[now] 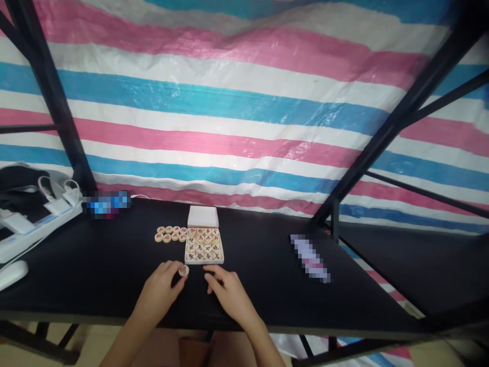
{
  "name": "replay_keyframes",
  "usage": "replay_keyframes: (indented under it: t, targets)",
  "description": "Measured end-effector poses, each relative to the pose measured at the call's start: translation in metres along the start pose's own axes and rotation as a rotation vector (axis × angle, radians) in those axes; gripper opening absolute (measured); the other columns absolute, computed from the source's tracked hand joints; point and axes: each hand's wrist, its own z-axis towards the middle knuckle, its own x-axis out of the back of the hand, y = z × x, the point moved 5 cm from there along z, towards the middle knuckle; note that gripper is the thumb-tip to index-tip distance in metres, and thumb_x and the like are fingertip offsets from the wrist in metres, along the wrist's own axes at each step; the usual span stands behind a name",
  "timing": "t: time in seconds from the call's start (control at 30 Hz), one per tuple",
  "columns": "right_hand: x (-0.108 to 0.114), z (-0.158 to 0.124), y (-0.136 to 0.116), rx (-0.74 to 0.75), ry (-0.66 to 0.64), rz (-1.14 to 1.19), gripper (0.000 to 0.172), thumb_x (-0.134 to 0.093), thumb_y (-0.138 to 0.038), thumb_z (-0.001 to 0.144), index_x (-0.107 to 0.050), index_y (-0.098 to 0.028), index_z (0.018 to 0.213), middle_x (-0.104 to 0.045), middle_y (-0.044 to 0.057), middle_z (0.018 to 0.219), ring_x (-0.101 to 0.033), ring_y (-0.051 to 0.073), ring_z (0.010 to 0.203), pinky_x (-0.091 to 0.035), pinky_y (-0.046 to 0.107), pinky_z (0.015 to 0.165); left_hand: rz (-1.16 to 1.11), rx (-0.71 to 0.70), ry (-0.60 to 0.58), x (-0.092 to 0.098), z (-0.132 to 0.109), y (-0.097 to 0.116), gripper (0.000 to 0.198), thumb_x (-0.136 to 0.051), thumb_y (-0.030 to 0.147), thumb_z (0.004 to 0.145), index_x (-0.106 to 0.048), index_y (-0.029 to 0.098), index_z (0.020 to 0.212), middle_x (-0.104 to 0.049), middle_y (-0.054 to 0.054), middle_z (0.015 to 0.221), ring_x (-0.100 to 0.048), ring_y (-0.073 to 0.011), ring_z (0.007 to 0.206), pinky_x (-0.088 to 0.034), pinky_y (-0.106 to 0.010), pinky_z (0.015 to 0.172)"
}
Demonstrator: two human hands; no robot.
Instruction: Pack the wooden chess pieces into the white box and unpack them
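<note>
A small open box (204,245) of round wooden chess pieces sits on the black table (95,275), its white lid (202,216) lying just behind it. Several loose pieces (170,234) lie in two rows left of the box. My left hand (162,288) pinches one round chess piece (184,270) just in front of the box's left corner. My right hand (229,293) rests on the table in front of the box, fingers curled together, with nothing visible in them.
A white power strip (34,227) with plugged-in chargers and a white mouse-like object (11,274) lie at the table's left end. A blurred strip (310,257) lies at right. Black frame posts rise on both sides; a striped tarp hangs behind.
</note>
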Motion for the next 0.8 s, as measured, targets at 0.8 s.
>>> replay_keyframes:
  t: [0.8]
  targets:
    - [-0.003,-0.005,0.001,0.104,0.092,0.029,0.025,-0.047,-0.035,0.09,-0.066,-0.023,0.103,-0.069,0.003,0.085,-0.064,0.019,0.083,-0.046,0.027,0.077,-0.599,-0.02,-0.113,-0.02,0.008,0.019,0.023,-0.042,0.027,0.087,-0.063,0.022,0.093,-0.07,-0.002,0.096,-0.063,-0.0179,0.089,-0.045,-0.027,0.083]
